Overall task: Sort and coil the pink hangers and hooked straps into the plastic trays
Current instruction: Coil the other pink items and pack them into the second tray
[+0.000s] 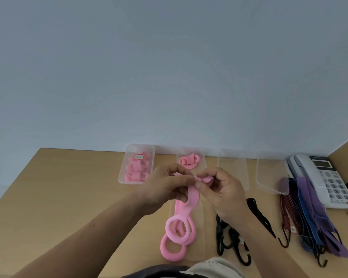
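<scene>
Left hand (169, 187) and right hand (223, 189) pinch the top of a pink hanger (189, 199) over the wooden table (69, 187).
Its rings lie nearest; black hooked straps (229, 243) partly behind the right wrist; purple straps (313, 213) right; beyond, a tray (137, 167) of pink coils, a telephone (325, 177), pale wall (169, 67).

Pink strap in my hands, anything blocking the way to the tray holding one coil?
Nothing visible. The tray, one coil at its far end, lies open beyond the left hand and right hand gripping the pink strap.
</scene>
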A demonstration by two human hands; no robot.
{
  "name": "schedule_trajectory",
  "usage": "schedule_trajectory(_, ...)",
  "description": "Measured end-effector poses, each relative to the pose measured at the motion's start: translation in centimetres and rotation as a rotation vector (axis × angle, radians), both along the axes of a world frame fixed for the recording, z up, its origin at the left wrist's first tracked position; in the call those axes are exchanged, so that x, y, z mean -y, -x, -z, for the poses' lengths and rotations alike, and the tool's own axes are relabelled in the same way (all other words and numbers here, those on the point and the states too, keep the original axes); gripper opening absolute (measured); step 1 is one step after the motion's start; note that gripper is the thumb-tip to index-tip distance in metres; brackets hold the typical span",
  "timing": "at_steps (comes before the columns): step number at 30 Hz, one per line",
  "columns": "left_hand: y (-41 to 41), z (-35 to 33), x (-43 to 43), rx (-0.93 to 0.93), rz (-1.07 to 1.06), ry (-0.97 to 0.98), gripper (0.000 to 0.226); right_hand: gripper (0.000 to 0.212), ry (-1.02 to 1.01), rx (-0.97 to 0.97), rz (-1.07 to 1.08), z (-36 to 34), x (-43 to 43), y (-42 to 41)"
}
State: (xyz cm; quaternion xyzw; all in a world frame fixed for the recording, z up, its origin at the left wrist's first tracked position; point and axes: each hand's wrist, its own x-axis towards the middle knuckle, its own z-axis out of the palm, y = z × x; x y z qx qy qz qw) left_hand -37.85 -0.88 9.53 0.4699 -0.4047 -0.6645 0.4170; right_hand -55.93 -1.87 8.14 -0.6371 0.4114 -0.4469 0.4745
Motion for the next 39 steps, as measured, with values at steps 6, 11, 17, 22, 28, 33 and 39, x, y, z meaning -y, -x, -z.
schedule_trajectory(6,0.2,0.0,0.1,0.032,-0.042,0.093,0.012,0.025,-0.165,0.132,-0.088,-0.3,0.3,0.4)
schedule_trajectory(11,0.0,0.1,0.3,0.121,-0.05,0.215,0.011,0.013,-0.256,0.152,-0.068,-0.5,0.8,-0.1)
schedule_trajectory(17,-0.1,0.5,0.6,0.199,-0.05,0.167,0.035,0.015,-0.206,0.157,-0.048,-0.3,1.1,0.0)
schedule_trajectory(22,-0.3,0.3,0.6,0.261,0.033,0.154,0.023,0.018,-0.184,0.127,-0.047,-0.2,1.1,0.0)
schedule_trajectory(28,-0.3,-0.3,0.9,0.104,0.062,0.039,0.038,0.029,-0.14,0.099,-0.039,-0.2,1.1,-0.3)
schedule_trajectory(33,-0.3,0.2,1.0,0.093,0.016,0.063,0.01,0.022,-0.142,0.078,-0.05,-0.1,1.1,-0.2)
schedule_trajectory(39,-0.3,0.2,0.8,0.108,-0.029,0.153,0.016,0.026,-0.226,0.166,-0.062,-0.3,1.1,-0.4)
